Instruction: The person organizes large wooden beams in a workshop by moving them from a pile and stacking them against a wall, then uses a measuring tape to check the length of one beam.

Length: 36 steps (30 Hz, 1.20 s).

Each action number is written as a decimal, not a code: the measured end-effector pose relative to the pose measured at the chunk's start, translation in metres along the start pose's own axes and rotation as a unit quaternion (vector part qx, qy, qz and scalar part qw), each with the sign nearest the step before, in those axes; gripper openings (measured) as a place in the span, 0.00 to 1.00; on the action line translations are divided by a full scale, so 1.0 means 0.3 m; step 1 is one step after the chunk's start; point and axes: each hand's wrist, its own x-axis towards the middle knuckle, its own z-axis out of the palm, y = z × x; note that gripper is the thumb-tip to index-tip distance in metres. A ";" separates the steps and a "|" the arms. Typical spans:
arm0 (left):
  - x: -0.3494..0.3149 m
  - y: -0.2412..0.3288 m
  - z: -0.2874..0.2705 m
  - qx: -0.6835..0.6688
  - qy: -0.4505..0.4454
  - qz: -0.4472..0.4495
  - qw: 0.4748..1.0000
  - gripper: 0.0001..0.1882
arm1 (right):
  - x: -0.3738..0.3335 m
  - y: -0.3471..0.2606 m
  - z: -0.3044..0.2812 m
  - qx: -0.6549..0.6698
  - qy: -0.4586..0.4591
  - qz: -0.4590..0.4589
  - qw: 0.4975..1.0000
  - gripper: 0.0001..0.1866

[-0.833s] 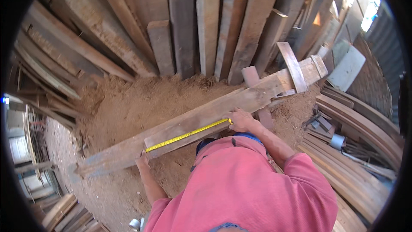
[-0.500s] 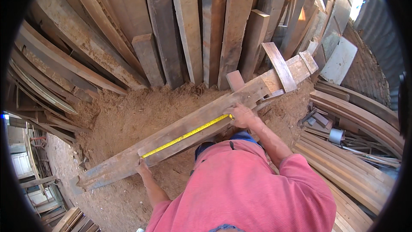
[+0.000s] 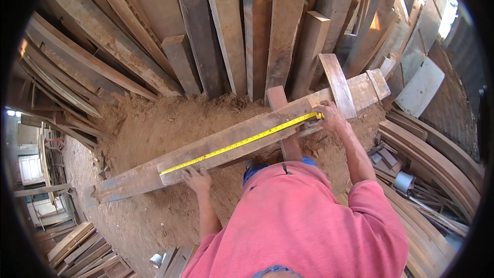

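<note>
A yellow tape measure lies drawn out along a long wooden plank, which slants up to the right in front of me. My right hand is closed round the tape's case at the plank's right part. Below the tape's left end, my left hand is at the plank's near edge, fingers spread and gripping nothing. The tape's free end rests near the plank's left end. Under the plank, a longer worn board sticks out to the left. A reddish wooden crosspiece passes beneath the plank.
Tall timber boards lean along the far side. A short pale board lies across the right end of the stack. Sawdust covers the ground. Stacked planks and a metal can are at the right; more wood lies lower left.
My right hand has moved right along the plank with the case, and more tape is out. My left hand has come off the tape's end and shifted right.
</note>
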 end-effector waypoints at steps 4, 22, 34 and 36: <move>-0.103 0.158 -0.018 0.004 -0.053 0.050 0.997 0.47 | 0.014 0.031 0.012 0.015 -0.008 -0.013 1.000 0.29; -0.159 0.293 -0.043 0.042 -0.095 0.142 0.984 0.56 | -0.046 -0.075 0.016 0.257 -0.318 -0.089 0.908 0.23; 0.004 0.679 -0.107 0.140 -0.195 0.346 0.907 0.70 | -0.183 0.140 0.068 0.391 -0.127 0.114 0.904 0.18; 0.010 0.691 -0.118 0.153 -0.228 0.337 0.901 0.72 | -0.196 0.199 0.096 0.420 -0.055 0.123 0.898 0.22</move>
